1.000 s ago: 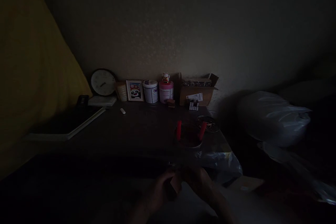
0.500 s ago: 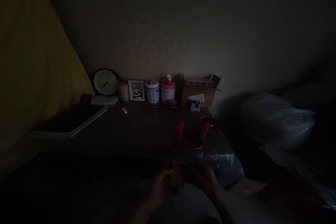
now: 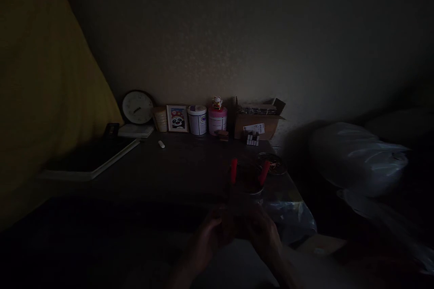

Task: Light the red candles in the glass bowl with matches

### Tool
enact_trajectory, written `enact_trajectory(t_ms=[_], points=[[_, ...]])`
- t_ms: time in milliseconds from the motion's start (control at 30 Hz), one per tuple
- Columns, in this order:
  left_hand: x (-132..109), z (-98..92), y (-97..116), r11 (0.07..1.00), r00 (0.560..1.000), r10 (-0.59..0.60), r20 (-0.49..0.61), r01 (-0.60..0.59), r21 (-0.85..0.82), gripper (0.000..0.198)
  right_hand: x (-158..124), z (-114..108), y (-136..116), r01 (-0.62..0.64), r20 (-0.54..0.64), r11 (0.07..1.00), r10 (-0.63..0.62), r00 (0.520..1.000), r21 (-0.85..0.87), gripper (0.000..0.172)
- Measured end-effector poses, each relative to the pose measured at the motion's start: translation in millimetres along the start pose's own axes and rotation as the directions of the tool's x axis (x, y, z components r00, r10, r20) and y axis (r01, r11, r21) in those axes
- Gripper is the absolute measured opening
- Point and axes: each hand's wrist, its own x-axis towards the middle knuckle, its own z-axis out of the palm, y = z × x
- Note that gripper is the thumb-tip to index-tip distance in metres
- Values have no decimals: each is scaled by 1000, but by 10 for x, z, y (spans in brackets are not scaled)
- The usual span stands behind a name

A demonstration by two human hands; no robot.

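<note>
The scene is very dark. My left hand (image 3: 208,239) and my right hand (image 3: 262,235) are together low in the middle, at the near edge of a dark table (image 3: 183,167). Both have curled fingers around a small dark object (image 3: 231,223) between them; I cannot make out what it is. Just beyond the hands stands a small round container (image 3: 249,180) with two red handles sticking up.
Along the wall stand a round clock (image 3: 136,107), a panda picture frame (image 3: 176,118), two tubs (image 3: 197,120), a cat figure and an open cardboard box (image 3: 258,119). A flat book or tablet (image 3: 90,158) lies left. Plastic bags (image 3: 356,156) sit right.
The object between my hands was a pale small block tilted up half a second ago; now it is lower and darker, hidden between the fingers. The view shifted slightly.
</note>
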Motion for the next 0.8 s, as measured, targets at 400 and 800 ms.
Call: enact_trajectory(t_ms=[400,800], points=[[-43,118,94,994,990,72,120,-61,-96,27,-48,208,-81,85,-58,982,-76,995,168,15],[-59,146,115,996,988,84,129,-87,18,26,-69,269,-57,41,-69,981,-28,997,188,13]])
